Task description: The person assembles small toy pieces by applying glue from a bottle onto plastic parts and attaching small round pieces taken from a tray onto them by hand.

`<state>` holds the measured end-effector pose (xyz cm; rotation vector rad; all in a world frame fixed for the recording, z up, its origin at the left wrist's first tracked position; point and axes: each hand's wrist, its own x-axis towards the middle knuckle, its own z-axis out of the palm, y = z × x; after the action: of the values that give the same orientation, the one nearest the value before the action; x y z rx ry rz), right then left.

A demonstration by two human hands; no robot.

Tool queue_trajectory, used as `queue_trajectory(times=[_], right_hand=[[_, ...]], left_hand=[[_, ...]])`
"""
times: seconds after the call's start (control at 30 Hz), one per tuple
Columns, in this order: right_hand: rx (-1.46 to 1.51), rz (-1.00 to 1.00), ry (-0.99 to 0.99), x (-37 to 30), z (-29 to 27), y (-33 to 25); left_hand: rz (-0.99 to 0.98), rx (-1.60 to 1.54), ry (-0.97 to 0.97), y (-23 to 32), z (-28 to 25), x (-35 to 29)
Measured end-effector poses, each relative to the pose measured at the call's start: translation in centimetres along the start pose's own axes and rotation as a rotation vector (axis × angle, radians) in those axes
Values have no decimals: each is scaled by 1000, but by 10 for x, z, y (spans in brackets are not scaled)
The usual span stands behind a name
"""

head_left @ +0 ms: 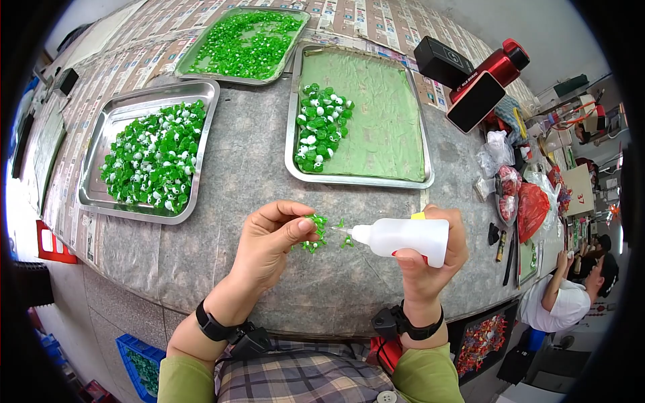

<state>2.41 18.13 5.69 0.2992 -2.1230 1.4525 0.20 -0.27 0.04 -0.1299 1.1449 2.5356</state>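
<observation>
My left hand (269,240) is closed in a pinch above the middle of the table, on a small green plastic piece partly hidden by the fingertips. More small green pieces (313,243) lie on the table beside and beneath those fingers. My right hand (440,258) grips a white squeeze bottle (406,238), tilted on its side with its thin nozzle pointing left, close to the pinched piece. Beyond, a metal tray lined with green cloth (383,114) bears green pieces with white eye-like balls (321,124) along its left side.
At the left stands a metal tray (111,124) heaped with green-and-white pieces. Farther back, another tray (201,41) holds green pieces. A phone (476,102) leans against a red flask (494,67) beside a black box (443,60). Plastic bags (532,209) crowd the right; a person (561,299) sits beyond.
</observation>
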Motion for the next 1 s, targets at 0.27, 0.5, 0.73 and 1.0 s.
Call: queue_trajectory(times=[0.27,0.5,0.73,1.0], right_hand=[[16,5,15,0,4,2],[222,246,220,10,-26,7],[69,496,159,9,-81,81],[-507,299,301,-16,-120,128]], left_hand=[[21,8,-7,0,-1,-1],[13,-4,20,-1,1,1],[18,-11,27,-2,-2,2],[15,-48,43,1,-1,3]])
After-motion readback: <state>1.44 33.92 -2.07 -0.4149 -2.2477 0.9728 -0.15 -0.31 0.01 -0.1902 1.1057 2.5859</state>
